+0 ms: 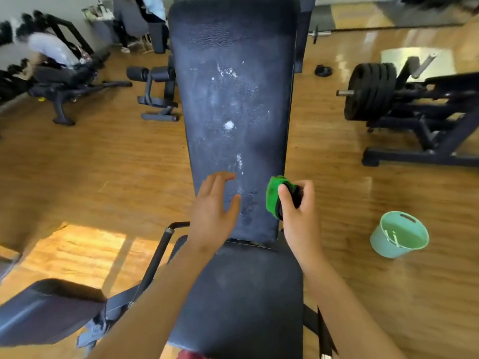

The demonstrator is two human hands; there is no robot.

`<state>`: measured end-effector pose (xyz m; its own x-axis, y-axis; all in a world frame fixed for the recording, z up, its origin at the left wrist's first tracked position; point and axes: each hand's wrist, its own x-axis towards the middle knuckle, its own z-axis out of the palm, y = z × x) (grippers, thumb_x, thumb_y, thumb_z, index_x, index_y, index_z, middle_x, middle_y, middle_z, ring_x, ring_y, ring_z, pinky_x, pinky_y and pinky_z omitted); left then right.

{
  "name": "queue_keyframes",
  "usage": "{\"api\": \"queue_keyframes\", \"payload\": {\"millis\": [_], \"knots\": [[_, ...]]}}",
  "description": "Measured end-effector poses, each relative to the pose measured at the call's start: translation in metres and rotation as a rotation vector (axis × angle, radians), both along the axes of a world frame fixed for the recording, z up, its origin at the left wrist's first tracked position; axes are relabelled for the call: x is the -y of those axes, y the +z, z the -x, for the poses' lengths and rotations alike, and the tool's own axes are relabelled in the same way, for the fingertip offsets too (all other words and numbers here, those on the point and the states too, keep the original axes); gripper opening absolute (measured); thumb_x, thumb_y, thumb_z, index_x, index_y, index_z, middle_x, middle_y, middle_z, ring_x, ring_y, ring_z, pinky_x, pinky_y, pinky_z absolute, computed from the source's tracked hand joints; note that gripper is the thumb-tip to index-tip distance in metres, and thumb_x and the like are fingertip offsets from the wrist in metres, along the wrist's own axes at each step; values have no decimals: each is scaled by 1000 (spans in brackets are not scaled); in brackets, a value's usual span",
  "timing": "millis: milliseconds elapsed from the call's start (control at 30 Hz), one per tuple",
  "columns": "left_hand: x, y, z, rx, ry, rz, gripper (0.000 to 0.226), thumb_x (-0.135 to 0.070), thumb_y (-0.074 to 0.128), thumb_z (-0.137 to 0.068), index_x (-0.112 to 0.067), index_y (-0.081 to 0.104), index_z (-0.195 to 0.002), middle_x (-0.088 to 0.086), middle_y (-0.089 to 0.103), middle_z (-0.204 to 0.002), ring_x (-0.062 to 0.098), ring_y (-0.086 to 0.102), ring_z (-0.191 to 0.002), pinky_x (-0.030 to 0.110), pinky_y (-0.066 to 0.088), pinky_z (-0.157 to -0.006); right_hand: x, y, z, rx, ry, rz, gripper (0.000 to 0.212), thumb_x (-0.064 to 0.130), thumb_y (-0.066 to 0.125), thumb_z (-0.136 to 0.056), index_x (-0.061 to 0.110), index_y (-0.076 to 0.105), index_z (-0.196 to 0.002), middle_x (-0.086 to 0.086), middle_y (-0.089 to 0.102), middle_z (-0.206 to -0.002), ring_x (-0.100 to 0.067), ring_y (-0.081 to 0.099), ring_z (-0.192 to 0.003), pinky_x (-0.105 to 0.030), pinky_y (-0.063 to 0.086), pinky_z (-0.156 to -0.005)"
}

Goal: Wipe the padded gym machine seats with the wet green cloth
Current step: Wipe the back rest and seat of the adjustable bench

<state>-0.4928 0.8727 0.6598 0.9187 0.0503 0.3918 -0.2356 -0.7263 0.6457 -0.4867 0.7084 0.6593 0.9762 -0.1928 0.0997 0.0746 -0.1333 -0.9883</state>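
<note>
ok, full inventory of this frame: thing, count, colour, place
back pad: 1, dark blue, centre, white smears
seat pad: 1, dark, bottom centre
cloth: 1, green, in right hand, at back pad's right edge
bucket: 1, teal, floor, right
plates: one stack, black, on machine, right
benches: 2, dark, left background
people: at least 3, blurred, far left
left hand: open, over lower back pad
right hand: gripping cloth
</note>
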Motion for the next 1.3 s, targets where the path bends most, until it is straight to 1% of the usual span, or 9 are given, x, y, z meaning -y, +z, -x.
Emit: {"api": "queue_keyframes", "payload": {"millis": [167,367,500,600,700,833,933,1067,1300], "knots": [[-27,12,-67,84,-105,-72,37,-28,49,-89,-11,54,-121,2,53,-121,20,51,-116,31,40,-100,-19,14,-32,68,-62,-22,7,25,44,-102,18,45,-100,10,51,-83,11,50,-68,-8,40,-60],[-66,75,-165,328,-128,-76,29,-17,53,-87,-6,57,-114,8,57,-115,23,49,-112,18,31,-98,-60,50,-88,128,-121,-124,9,23,36,-105,20,44,-105,5,50,-91,11,49,-68,-7,42,-61],[-88,101,-213,479,-30,-113,34,-20,56,-88,-3,56,-117,16,48,-133,30,42,-125,31,29,-105,-83,76,-133,249,-212,-21,7,22,41,-102,27,44,-97,10,49,-91,4,50,-80,-12,42,-73],[-104,106,-254,509,176,52,46,-25,56,-89,3,51,-124,23,42,-138,38,40,-127,39,29,-108,-81,93,-159,321,-305,78,4,15,45,-101,18,44,-99,9,46,-92,2,47,-83,-4,36,-72],[-108,97,-287,471,151,255,54,-30,49,-94,9,42,-131,24,45,-134,38,43,-126,50,33,-107,-67,108,-182,442,-439,172,2,15,47,-99,16,45,-100,3,45,-97,3,44,-83,-2,32,-74],[-98,84,-295,497,133,355,59,-30,43,-99,4,26,-145,14,35,-149,22,35,-139,35,29,-115,-54,114,-215,512,-540,287,21,18,46,-97,1,51,-108,-4,41,-105,-1,40,-86,-4,31,-82],[-99,84,-290,514,154,383,57,-30,46,-98,-3,28,-145,4,41,-145,15,44,-133,25,36,-108,-54,113,-229,524,-543,304,30,27,42,-97,1,50,-110,-1,42,-108,-15,46,-98,-17,38,-89],[-98,87,-286,423,230,450,58,-44,47,-91,-10,39,-137,-3,60,-123,13,57,-106,15,40,-82,-59,113,-236,515,-603,351,30,33,41,-97,7,49,-110,-3,53,-107,-22,54,-97,-38,48,-86],[-98,83,-289,438,300,376,58,-52,40,-89,-5,44,-124,7,67,-107,33,59,-94,29,31,-67,-57,107,-236,597,-730,359,27,25,43,-97,1,50,-108,-5,49,-103,-20,49,-93,-28,45,-85]]}}
